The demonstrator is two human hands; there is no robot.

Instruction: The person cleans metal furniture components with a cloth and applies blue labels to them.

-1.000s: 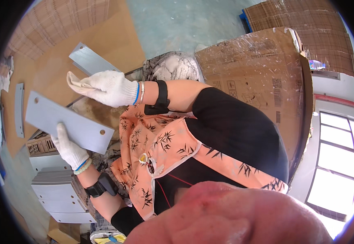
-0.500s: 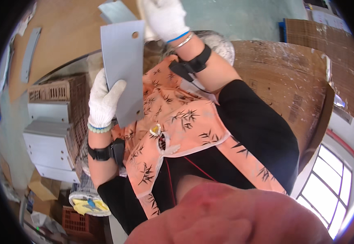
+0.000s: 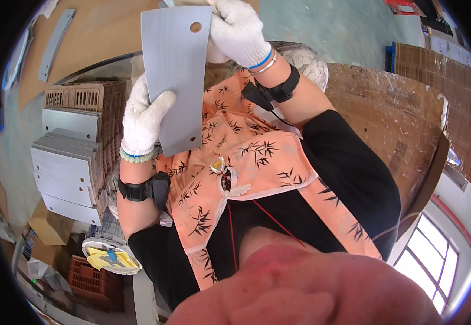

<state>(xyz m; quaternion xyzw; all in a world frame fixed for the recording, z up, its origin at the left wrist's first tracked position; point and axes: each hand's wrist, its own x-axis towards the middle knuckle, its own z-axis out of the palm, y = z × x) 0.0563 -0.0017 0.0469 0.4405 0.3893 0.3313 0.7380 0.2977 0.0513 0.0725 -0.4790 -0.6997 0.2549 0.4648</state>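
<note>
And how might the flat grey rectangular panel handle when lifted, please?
The flat grey rectangular panel is probably stiff, showing no sag beyond the white-gloved left hand. Its smooth face may be slippery; its thin edge suggests modest weight.

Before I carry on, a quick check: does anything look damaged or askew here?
The cardboard on the right looks worn: pale streaks mark its face and its far right corner is ragged. The grey panel in the left hand shows no clear damage; its slight curve may be only lens bend.
</note>
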